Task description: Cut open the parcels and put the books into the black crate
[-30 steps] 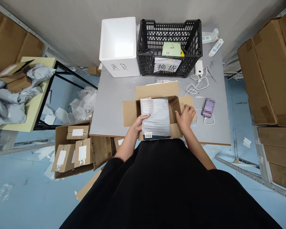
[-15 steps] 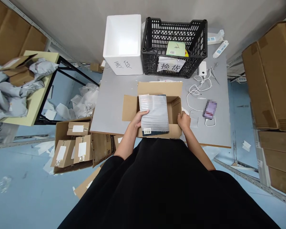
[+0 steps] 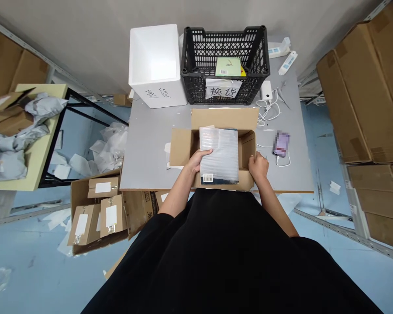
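A book in bubble film [image 3: 219,155] sits in an open cardboard box [image 3: 182,147], its barcode label near the front edge. The lower part of the book is hidden by the box's front wall. My left hand [image 3: 202,160] grips the book's left edge, fingers on the film. My right hand [image 3: 258,167] curls over the box's right wall near the front corner, apart from the book. The box's flaps are folded outward.
The box stands on a grey table [image 3: 147,148], with a white foam box [image 3: 153,65] and a black plastic crate [image 3: 224,52] behind it. A power bank [image 3: 266,90], white cables and a phone [image 3: 281,144] lie to the right. Cartons stand on both sides.
The book has turned straighter in the box and sits lower in the view. My right hand has shifted along the box's right wall, and the view has swung slightly.
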Tool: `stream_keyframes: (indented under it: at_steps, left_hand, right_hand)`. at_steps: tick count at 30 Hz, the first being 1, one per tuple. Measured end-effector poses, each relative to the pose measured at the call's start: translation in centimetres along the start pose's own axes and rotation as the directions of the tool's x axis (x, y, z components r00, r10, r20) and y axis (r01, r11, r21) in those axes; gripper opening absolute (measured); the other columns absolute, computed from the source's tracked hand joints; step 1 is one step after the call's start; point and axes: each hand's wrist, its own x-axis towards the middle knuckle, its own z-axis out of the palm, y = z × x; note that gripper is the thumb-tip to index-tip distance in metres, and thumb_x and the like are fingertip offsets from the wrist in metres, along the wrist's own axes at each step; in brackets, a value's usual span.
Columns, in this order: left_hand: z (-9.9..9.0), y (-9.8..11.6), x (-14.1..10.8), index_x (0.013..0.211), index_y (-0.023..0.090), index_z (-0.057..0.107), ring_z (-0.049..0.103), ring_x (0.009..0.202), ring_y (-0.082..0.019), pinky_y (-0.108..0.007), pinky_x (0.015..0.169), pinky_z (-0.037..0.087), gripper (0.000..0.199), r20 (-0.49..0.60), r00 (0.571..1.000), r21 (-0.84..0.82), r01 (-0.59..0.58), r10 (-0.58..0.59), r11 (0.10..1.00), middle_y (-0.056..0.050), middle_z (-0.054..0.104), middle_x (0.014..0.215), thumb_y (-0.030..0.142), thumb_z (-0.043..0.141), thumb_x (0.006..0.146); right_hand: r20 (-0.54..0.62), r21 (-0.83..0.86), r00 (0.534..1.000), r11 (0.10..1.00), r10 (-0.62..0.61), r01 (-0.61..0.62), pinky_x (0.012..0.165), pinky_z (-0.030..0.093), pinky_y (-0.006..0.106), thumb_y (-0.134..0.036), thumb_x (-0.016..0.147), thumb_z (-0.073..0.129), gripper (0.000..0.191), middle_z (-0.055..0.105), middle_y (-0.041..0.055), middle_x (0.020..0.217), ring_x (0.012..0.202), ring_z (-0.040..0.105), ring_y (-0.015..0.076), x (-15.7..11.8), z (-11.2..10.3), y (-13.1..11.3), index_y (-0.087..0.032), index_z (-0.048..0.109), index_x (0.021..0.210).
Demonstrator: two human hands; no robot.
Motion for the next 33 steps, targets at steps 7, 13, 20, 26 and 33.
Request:
stream_keyframes:
  at_steps: [7,13,20,26,33]
  left_hand:
    - [3.6,-1.4,2.1,0.104,0.007,0.073,0.075,0.091,-0.028,-0.042,0.094,0.055,0.039,0.129,0.983,0.115,0.119,-0.133,0.986,-0.015,0.078,0.095,0.022,0.084,0.07]
    - [7.1,-3.6,3.5,0.102,0.008,0.073,0.075,0.086,-0.026,-0.04,0.091,0.055,0.037,0.229,0.928,0.261,0.231,-0.293,0.937,-0.014,0.078,0.095,0.022,0.084,0.069]
    - [12.0,-8.7,3.9,0.097,0.008,0.073,0.075,0.084,-0.026,-0.039,0.09,0.056,0.031,0.309,0.789,0.474,0.356,-0.531,0.806,-0.013,0.078,0.089,0.022,0.082,0.071]
    - [15.4,-12.7,2.4,0.102,0.011,0.072,0.075,0.089,-0.027,-0.042,0.095,0.055,0.034,0.311,0.702,0.579,0.394,-0.64,0.714,-0.011,0.078,0.09,0.023,0.08,0.072]
    - [15.2,-12.7,1.9,0.109,0.014,0.071,0.072,0.105,-0.032,-0.044,0.101,0.051,0.036,0.357,0.714,0.549,0.361,-0.602,0.754,-0.011,0.078,0.097,0.023,0.077,0.075]
  right_hand:
    - [-0.007,0.017,0.989,0.989,0.145,-0.145,0.079,0.039,0.034,-0.027,0.099,0.04,0.033,0.072,0.0176,0.099,0.092,0.064,0.0285,-2.6,-0.3,3.3,-0.01,0.064,0.113]
    - [-0.05,0.064,0.922,0.923,0.383,-0.38,0.074,0.037,0.033,-0.028,0.098,0.04,0.032,0.071,0.0166,0.095,0.087,0.063,0.0278,-7.5,-0.2,7.1,-0.011,0.064,0.111]
    - [-0.123,0.16,0.724,0.734,0.679,-0.66,0.07,0.033,0.032,-0.029,0.097,0.04,0.031,0.07,0.0154,0.092,0.08,0.06,0.0259,-16.9,0.8,11.2,-0.013,0.064,0.106]
    - [-0.106,0.189,0.481,0.493,0.87,-0.849,0.067,0.033,0.032,-0.027,0.094,0.042,0.031,0.069,0.0168,0.089,0.079,0.06,0.0269,-25.8,2.8,15.7,-0.013,0.066,0.107]
    - [-0.029,0.246,0.27,0.269,0.962,-0.931,0.061,0.04,0.039,-0.025,0.085,0.042,0.03,0.067,0.0196,0.077,0.077,0.064,0.0349,-34.4,6.2,19.9,-0.019,0.071,0.09]
